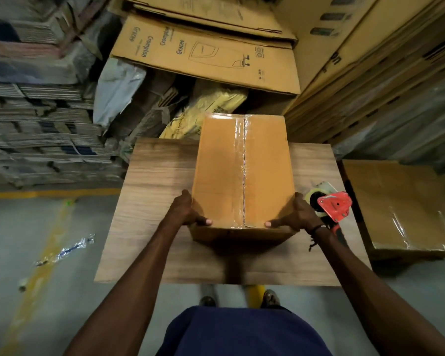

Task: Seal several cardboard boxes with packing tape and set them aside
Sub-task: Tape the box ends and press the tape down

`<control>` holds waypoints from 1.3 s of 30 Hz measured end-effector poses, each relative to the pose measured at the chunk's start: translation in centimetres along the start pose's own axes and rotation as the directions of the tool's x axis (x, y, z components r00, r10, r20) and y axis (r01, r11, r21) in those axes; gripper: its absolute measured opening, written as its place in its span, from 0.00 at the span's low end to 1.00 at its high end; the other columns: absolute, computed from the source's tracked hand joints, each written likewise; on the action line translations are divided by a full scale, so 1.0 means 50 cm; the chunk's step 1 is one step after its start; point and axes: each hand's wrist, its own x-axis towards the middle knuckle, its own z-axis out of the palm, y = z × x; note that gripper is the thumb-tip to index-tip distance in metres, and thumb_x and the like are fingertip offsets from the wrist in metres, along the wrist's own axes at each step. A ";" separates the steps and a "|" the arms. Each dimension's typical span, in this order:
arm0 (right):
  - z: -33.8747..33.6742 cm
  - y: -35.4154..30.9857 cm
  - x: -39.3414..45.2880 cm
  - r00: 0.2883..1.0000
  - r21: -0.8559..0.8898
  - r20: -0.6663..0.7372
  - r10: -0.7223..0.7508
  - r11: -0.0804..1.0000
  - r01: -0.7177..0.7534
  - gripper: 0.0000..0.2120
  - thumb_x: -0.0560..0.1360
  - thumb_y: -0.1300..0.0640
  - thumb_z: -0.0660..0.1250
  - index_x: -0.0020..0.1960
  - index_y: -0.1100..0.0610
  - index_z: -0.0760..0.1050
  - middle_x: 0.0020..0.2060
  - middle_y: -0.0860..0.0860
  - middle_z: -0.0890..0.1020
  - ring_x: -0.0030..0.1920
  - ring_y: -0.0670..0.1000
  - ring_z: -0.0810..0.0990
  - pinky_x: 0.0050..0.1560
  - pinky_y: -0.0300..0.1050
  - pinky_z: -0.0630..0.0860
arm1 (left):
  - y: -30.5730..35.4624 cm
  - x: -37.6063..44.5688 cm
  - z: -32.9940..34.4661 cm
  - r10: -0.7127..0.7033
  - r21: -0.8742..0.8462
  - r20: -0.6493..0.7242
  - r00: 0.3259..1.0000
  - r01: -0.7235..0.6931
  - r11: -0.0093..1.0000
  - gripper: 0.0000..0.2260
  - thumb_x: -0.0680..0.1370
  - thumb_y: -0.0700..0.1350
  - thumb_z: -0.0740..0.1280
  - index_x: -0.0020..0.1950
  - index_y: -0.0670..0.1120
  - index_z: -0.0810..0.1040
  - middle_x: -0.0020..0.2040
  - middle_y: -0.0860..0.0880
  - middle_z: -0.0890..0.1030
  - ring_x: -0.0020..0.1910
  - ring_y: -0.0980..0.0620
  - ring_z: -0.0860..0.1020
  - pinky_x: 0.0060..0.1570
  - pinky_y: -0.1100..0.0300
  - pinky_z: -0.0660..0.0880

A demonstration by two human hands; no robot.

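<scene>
A brown cardboard box [221, 170] sits on the wooden table [154, 201], its top seam covered by a strip of clear tape running front to back. My left hand [186, 210] grips the box's near left corner, thumb on the top edge. My right hand [297, 213] grips the near right corner the same way. A red tape dispenser [332, 205] with a roll of clear tape lies on the table just right of my right hand.
A taped cardboard box [406, 209] sits on the floor to the right of the table. Stacks of flattened cartons [206, 55] and bundled cardboard [36, 129] crowd the back and left. Yellow floor lines and a plastic scrap [67, 249] lie at left.
</scene>
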 end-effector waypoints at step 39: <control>-0.045 -0.048 0.221 0.993 0.618 0.118 0.028 0.781 -0.096 0.53 0.64 0.41 0.83 0.80 0.49 0.58 0.68 0.50 0.76 0.59 0.51 0.78 0.52 0.47 0.78 | 0.110 0.154 -0.021 -0.099 -0.541 -0.025 0.995 0.070 0.838 0.45 0.60 0.72 0.79 0.71 0.51 0.76 0.63 0.47 0.83 0.56 0.47 0.82 0.61 0.47 0.80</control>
